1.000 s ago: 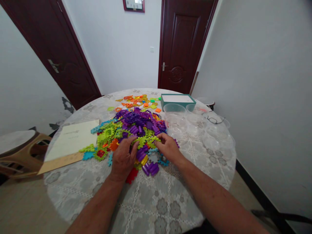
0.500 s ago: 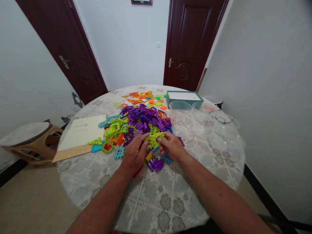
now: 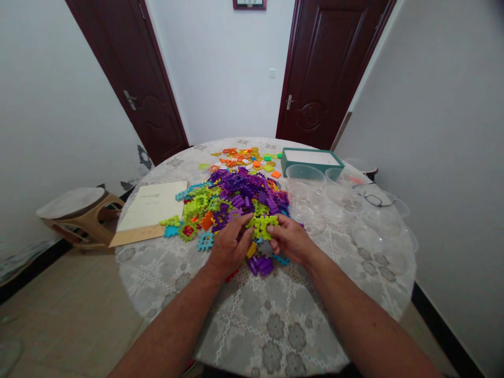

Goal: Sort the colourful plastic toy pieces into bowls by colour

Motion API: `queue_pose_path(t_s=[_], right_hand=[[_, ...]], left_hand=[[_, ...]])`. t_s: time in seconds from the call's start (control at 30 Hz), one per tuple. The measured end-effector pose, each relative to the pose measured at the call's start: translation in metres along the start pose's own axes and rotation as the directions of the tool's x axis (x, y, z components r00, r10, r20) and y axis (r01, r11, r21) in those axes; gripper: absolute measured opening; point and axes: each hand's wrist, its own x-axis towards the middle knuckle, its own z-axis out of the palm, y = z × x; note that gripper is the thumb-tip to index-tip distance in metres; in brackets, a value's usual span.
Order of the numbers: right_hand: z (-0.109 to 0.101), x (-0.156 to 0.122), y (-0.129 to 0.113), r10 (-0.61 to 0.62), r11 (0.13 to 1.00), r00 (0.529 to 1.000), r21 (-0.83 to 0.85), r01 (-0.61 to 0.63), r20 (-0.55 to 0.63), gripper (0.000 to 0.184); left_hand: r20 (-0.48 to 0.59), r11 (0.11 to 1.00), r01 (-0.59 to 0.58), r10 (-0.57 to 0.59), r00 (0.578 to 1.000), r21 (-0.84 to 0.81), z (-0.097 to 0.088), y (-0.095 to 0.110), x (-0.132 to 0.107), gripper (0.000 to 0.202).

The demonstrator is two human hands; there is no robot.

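Observation:
Between my two hands is a lime-green plastic building piece (image 3: pixel 263 227) with notched edges. My left hand (image 3: pixel 230 244) grips its left end between thumb and fingers. At its right end, my right hand (image 3: pixel 292 239) pinches it with the thumb on top. Just behind and below it spreads a heap of interlocking plastic pieces, with a large purple cluster (image 3: pixel 246 184) on top and green pieces (image 3: pixel 197 206) to the left. Purple tube pieces (image 3: pixel 260 265) and a yellow piece (image 3: pixel 251 250) lie below my hands. A light-blue square piece (image 3: pixel 205 241) rests left of my left hand.
An open notebook (image 3: pixel 151 205) lies at the table's left. On the right stand clear plastic tubs (image 3: pixel 305 191), a green box (image 3: pixel 313 161) and eyeglasses (image 3: pixel 374 199). Orange pieces (image 3: pixel 236 156) are scattered at the back. A stool (image 3: pixel 79 215) stands beyond the left edge.
The camera view has turned slightly left, so everything sits further right in the picture. Both hands still hold the lime-green piece, which is tipped up a little more.

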Motion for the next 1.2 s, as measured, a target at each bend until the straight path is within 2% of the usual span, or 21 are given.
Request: queue_pose_path(t_s=[0.13, 0.23, 0.33, 0.43, 0.5, 0.6, 0.73, 0.87, 0.97, 1.07, 1.2], right_hand=[[0.002, 0.003, 0.007, 0.007, 1.0, 1.0, 0.008, -0.007, 0.006, 0.042], [0.004, 0.002, 0.008, 0.013, 1.0, 1.0, -0.018, -0.013, 0.012, 0.04], [0.0, 0.0, 0.001, -0.006, 0.996, 0.999, -0.086, 0.003, -0.033, 0.037], [-0.012, -0.001, -0.01, -0.073, 0.983, 0.989, -0.175, 0.049, -0.131, 0.029], [-0.02, 0.0, -0.017, -0.131, 0.961, 0.969, -0.266, 0.073, -0.207, 0.022], [-0.025, 0.0, -0.02, -0.209, 0.882, 0.946, -0.466, 0.073, -0.247, 0.016], [-0.024, -0.002, -0.018, -0.269, 0.758, 0.943, -0.648, 0.08, -0.197, 0.012], [-0.024, -0.004, -0.016, -0.428, 0.519, 0.893, -0.847, 0.119, -0.137, 0.009], [-0.026, -0.003, -0.016, -0.409, 0.403, 0.908, -0.911, 0.091, -0.09, 0.008], [-0.026, -0.001, -0.015, -0.348, 0.396, 0.935, -0.915, 0.08, -0.068, 0.006], [-0.023, -0.001, -0.015, -0.302, 0.467, 0.952, -0.878, 0.105, -0.046, 0.01]], left_hand=[[0.041, 0.998, -0.048, 0.049, 0.998, -0.03, -0.001, 0.004, 0.0, 0.034], [0.075, 0.997, -0.041, 0.045, 0.996, -0.065, 0.0, 0.006, 0.0, 0.037], [0.053, 0.995, -0.034, 0.039, 0.998, -0.092, -0.001, 0.005, 0.001, 0.038], [-0.04, 0.996, -0.088, 0.088, 0.995, 0.002, -0.004, -0.002, 0.003, 0.031], [-0.042, 0.981, -0.138, 0.145, 0.989, 0.139, -0.007, -0.008, 0.005, 0.025], [0.073, 0.927, -0.2, 0.186, 0.98, 0.316, -0.008, -0.013, 0.007, 0.019], [0.15, 0.86, -0.197, 0.142, 0.978, 0.471, -0.004, -0.01, 0.009, 0.02], [0.18, 0.795, -0.17, 0.078, 0.981, 0.582, 0.002, -0.004, 0.014, 0.019], [0.205, 0.75, -0.16, 0.033, 0.978, 0.642, 0.003, 0.0, 0.019, 0.019], [0.224, 0.721, -0.142, -0.019, 0.974, 0.679, 0.003, 0.004, 0.027, 0.02], [0.236, 0.69, -0.108, -0.093, 0.967, 0.715, 0.005, 0.008, 0.036, 0.021]])
